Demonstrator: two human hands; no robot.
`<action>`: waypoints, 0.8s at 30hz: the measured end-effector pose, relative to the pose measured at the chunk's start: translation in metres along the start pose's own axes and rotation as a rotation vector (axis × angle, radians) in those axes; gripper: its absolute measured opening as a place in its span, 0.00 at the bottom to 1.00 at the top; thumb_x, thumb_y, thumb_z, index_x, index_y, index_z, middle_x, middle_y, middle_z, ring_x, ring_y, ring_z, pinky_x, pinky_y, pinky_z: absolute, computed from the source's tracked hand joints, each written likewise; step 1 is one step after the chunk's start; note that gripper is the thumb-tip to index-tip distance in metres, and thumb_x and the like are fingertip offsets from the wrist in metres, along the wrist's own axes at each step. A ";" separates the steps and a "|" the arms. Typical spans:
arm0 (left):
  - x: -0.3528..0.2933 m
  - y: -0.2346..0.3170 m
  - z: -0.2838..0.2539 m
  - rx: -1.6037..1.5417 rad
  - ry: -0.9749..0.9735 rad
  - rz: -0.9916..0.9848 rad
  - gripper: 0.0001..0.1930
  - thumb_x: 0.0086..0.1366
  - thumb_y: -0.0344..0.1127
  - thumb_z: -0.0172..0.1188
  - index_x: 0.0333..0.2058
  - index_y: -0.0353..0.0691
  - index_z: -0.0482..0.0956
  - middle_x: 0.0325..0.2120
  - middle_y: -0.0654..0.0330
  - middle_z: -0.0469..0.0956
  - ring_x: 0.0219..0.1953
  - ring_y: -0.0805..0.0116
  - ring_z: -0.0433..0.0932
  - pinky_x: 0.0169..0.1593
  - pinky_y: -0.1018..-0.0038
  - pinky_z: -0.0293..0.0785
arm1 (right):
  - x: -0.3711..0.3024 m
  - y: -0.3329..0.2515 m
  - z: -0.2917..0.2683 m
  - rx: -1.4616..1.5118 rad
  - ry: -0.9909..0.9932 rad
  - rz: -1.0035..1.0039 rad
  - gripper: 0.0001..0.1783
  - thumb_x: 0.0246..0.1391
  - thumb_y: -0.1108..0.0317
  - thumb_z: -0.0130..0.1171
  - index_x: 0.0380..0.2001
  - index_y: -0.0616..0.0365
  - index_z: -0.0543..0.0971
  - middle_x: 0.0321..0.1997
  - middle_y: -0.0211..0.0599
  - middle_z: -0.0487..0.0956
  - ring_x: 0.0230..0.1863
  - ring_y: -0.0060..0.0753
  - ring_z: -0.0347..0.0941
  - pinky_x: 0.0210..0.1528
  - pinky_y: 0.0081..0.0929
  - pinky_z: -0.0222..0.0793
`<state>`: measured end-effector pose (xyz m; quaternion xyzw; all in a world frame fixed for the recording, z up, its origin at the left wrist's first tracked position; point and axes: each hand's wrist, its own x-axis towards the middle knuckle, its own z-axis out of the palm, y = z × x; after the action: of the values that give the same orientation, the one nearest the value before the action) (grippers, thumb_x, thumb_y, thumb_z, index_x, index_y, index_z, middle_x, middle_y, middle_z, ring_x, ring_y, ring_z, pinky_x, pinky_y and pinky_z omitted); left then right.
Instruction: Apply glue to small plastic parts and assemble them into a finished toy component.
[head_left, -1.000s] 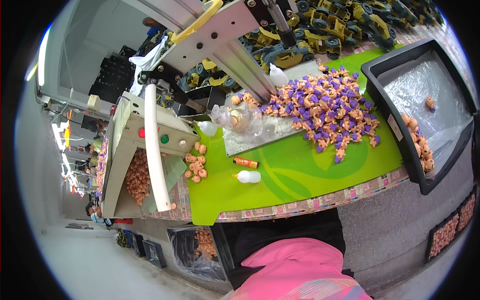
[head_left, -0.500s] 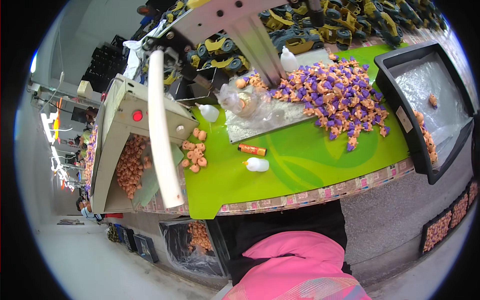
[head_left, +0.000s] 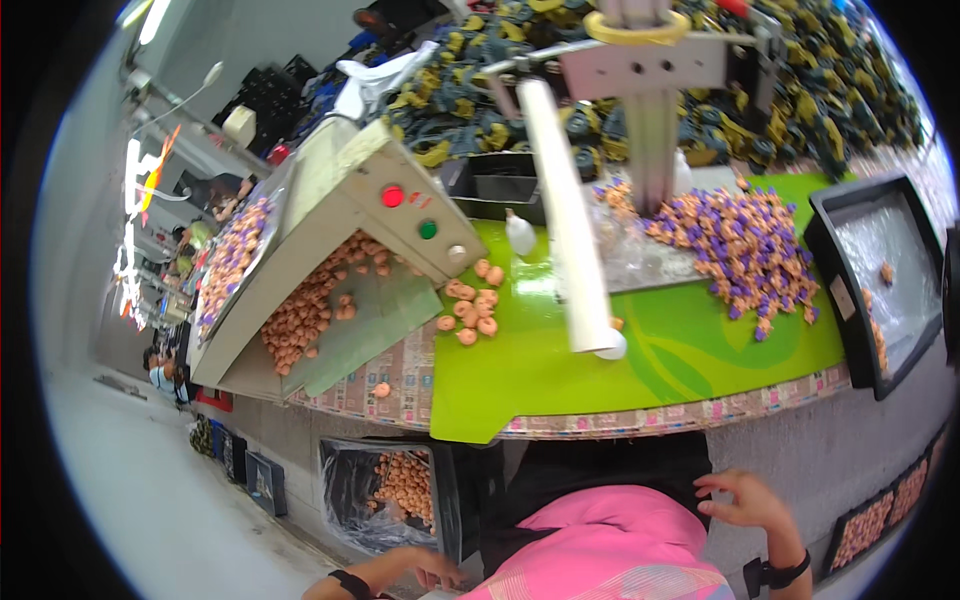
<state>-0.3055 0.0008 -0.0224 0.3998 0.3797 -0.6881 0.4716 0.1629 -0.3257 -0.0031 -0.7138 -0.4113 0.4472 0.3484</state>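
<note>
My right hand (head_left: 738, 498) hangs beside my lap at the lower right, below the table edge. Its fingers are bent a little and apart, with nothing in them. At the lower edge, my left hand (head_left: 432, 567) is next to a black crate (head_left: 447, 480) lined with clear plastic. That hand's fingers are loosely stretched and partly blurred; I see nothing in them. Small orange doll heads (head_left: 403, 485) fill part of the crate. On the green mat (head_left: 560, 385) lie several more heads (head_left: 470, 305) and a heap of small orange-and-purple figures (head_left: 745, 250).
A beige machine (head_left: 300, 240) with red and green buttons holds heads in its opening. A white tube (head_left: 570, 220) hangs from a metal stand (head_left: 650, 150). A black tray (head_left: 830, 270) stands at the right, a white squeeze bottle (head_left: 520, 232) near the machine. Yellow-and-dark toy vehicles (head_left: 800, 110) pile up behind.
Both my hands have come into view at the lower edge. The view has shifted left, so the table things sit farther right, and the white tube now covers the bottle lying on the mat.
</note>
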 end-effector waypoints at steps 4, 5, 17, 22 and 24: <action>-0.047 0.026 -0.075 0.077 0.617 0.316 0.26 0.67 0.60 0.46 0.31 0.41 0.79 0.17 0.64 0.75 0.15 0.73 0.71 0.22 0.77 0.71 | 0.035 -0.055 0.007 -0.062 0.031 -0.104 0.18 0.47 0.64 0.65 0.42 0.58 0.79 0.35 0.37 0.83 0.36 0.40 0.77 0.38 0.32 0.72; -0.075 0.043 -0.082 -0.150 0.797 0.608 0.23 0.68 0.55 0.49 0.28 0.40 0.77 0.17 0.64 0.75 0.15 0.73 0.71 0.20 0.75 0.69 | 0.045 -0.065 0.009 -0.076 0.024 -0.111 0.18 0.47 0.64 0.65 0.42 0.58 0.79 0.35 0.37 0.83 0.36 0.40 0.77 0.38 0.32 0.72; -0.124 0.072 -0.179 0.033 2.282 0.870 0.14 0.57 0.25 0.59 0.44 0.37 0.77 0.36 0.55 0.74 0.39 0.57 0.75 0.44 0.66 0.72 | 0.109 -0.115 -0.013 -0.129 0.575 -0.303 0.13 0.47 0.78 0.61 0.40 0.63 0.78 0.31 0.41 0.80 0.34 0.37 0.77 0.37 0.28 0.71; -0.135 0.145 -0.150 -0.468 1.793 1.350 0.10 0.64 0.32 0.59 0.43 0.36 0.76 0.37 0.61 0.76 0.30 0.75 0.75 0.37 0.78 0.73 | 0.138 -0.097 -0.005 -0.078 0.706 -0.261 0.19 0.46 0.76 0.63 0.44 0.63 0.76 0.39 0.43 0.79 0.39 0.36 0.77 0.38 0.28 0.71; -0.142 0.185 -0.121 -0.837 1.040 1.691 0.08 0.66 0.32 0.57 0.42 0.37 0.75 0.39 0.62 0.76 0.34 0.73 0.77 0.41 0.78 0.75 | 0.159 -0.096 0.001 -0.127 0.726 -0.302 0.25 0.45 0.75 0.65 0.49 0.63 0.73 0.46 0.45 0.76 0.46 0.38 0.75 0.41 0.29 0.70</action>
<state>-0.0726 0.1092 0.0327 0.5830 0.3394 0.3000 0.6746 0.1775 -0.1421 0.0237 -0.7771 -0.3886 0.0831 0.4880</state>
